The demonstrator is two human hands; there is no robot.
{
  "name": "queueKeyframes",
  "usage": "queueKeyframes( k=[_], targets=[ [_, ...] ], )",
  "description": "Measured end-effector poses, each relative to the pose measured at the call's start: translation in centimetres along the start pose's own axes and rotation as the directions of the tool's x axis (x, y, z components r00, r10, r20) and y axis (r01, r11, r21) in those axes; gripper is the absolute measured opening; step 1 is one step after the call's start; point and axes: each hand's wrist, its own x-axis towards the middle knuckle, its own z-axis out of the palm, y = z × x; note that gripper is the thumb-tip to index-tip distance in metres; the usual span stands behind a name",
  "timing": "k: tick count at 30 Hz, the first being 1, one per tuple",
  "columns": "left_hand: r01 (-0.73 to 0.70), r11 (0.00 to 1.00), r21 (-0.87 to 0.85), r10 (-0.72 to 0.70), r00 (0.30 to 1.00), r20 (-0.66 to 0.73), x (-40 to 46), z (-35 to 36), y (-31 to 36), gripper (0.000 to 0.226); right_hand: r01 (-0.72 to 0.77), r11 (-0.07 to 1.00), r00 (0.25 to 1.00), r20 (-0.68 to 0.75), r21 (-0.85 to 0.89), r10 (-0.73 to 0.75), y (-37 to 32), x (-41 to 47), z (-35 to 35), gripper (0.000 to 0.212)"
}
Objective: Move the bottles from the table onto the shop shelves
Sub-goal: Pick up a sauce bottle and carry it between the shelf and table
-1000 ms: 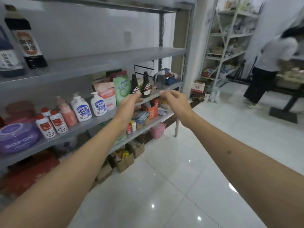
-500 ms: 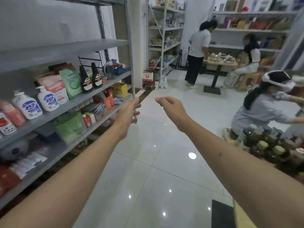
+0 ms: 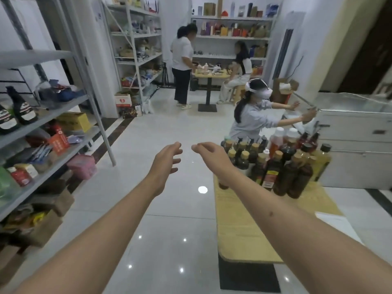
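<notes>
Standing upright in a cluster on the pale wooden bench (image 3: 239,225), dark brown-capped bottles (image 3: 275,166) lie just right of the empty, loosely curled right hand (image 3: 209,154), nearer than the relaxed, empty left hand (image 3: 166,159).

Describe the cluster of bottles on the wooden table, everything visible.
The bottles stand upright, packed close together at the far end of the light wooden table. Most hold dark brown liquid under tan or black caps; two taller ones at the back are red with white caps, one at the right is yellowish. Neither hand touches them.
</notes>
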Motion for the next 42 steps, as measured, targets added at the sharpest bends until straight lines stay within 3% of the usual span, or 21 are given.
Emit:
queueKeyframes(
  k=[4,8,19,25,32,42],
  targets=[
    [0.027,1.0,-0.001,-0.027,0.998,0.063,-1.0,7.6,-1.0,0.037,-0.041,0.998,0.998,-0.059,-0.046,0.038,3.4,-1.5,-7.2,0.048],
    [0.053,0.999,-0.009,-0.052,0.991,0.126,-1.4,15.2,-1.5,0.028,-0.058,0.997,0.992,-0.113,-0.056,0.051,6.7,-2.6,-14.1,0.033],
    [0.132,0.989,0.068,-0.146,0.946,0.291,1.8,30.2,-3.1,0.02,-0.246,0.969,0.925,-0.301,-0.016,0.23,14.2,-1.7,-27.1,0.043],
    [0.157,0.97,0.186,-0.218,0.902,0.374,6.9,36.0,-4.1,0.043,-0.324,0.946,0.864,-0.407,0.003,0.297,18.3,1.7,-31.9,0.04],
    [0.181,0.954,0.239,-0.276,0.842,0.463,10.9,41.6,-5.2,0.045,-0.425,0.905,0.802,-0.464,0.002,0.377,22.3,4.5,-35.7,0.044],
    [0.293,0.926,0.238,-0.376,0.764,0.524,14.2,49.5,-6.0,0.071,-0.462,0.886,0.813,-0.414,-0.029,0.41,26.2,10.1,-40.1,0.059]
  ],
)
